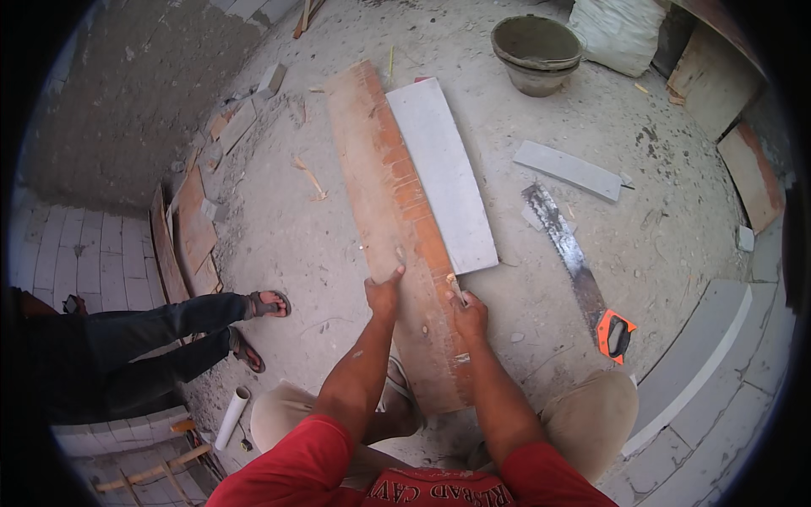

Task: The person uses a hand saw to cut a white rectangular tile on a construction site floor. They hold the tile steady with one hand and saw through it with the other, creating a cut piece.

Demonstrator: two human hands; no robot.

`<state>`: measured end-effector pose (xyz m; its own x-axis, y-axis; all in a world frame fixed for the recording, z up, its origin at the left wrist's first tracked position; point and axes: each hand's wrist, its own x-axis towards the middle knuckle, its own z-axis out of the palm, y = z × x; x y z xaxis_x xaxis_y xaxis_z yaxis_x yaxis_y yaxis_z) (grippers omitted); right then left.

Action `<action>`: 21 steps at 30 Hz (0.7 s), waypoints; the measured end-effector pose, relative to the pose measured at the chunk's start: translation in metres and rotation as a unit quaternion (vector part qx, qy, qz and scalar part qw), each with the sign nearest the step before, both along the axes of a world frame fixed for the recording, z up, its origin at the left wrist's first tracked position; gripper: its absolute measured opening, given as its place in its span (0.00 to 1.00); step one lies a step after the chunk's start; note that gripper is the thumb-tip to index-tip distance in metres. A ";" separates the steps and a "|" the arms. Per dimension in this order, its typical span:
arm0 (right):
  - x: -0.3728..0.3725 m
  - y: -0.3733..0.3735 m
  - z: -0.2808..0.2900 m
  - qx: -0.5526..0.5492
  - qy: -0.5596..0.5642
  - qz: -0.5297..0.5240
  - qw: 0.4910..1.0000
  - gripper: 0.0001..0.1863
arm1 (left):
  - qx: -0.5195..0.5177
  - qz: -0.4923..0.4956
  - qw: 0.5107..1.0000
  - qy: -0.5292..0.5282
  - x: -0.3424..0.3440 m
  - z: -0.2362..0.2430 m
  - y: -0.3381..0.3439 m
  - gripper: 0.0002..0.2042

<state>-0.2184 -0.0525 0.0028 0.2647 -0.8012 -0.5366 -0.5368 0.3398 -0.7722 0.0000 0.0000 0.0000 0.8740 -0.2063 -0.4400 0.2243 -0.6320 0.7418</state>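
Observation:
A long plywood board (372, 160), brown with a worn orange strip along its right side, stretches away from between my knees. My left hand (384, 294) is closed on the board's left edge, thumb on top. At the right edge my right hand (470, 316) is closed, its fingers curled by a small, thin, pale thing (454, 282) whose kind I cannot make out. A flat light-grey block slab (443, 169) lies alongside, partly beside the board's orange strip. To the right rests a handsaw (574, 270) with an orange and black handle.
Farther right lies a narrow grey block piece (568, 169). Stacked buckets (537, 55) and a white sack (621, 34) stand at the back. A person's sandaled foot (269, 304) is at left, near a white pipe (232, 418). Block walls (743, 372) border the floor.

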 end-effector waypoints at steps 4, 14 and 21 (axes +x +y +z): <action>-0.005 -0.002 -0.002 -0.008 0.002 -0.005 1.000 0.38 | -0.009 0.009 1.000 0.012 -0.010 0.007 -0.006 0.40; -0.003 0.003 -0.001 0.014 -0.002 0.015 1.000 0.40 | 0.025 -0.003 1.000 -0.003 -0.007 0.015 0.000 0.46; -0.001 0.002 -0.014 0.006 0.015 -0.011 1.000 0.43 | 0.273 -0.155 0.945 -0.092 0.002 0.058 -0.057 0.66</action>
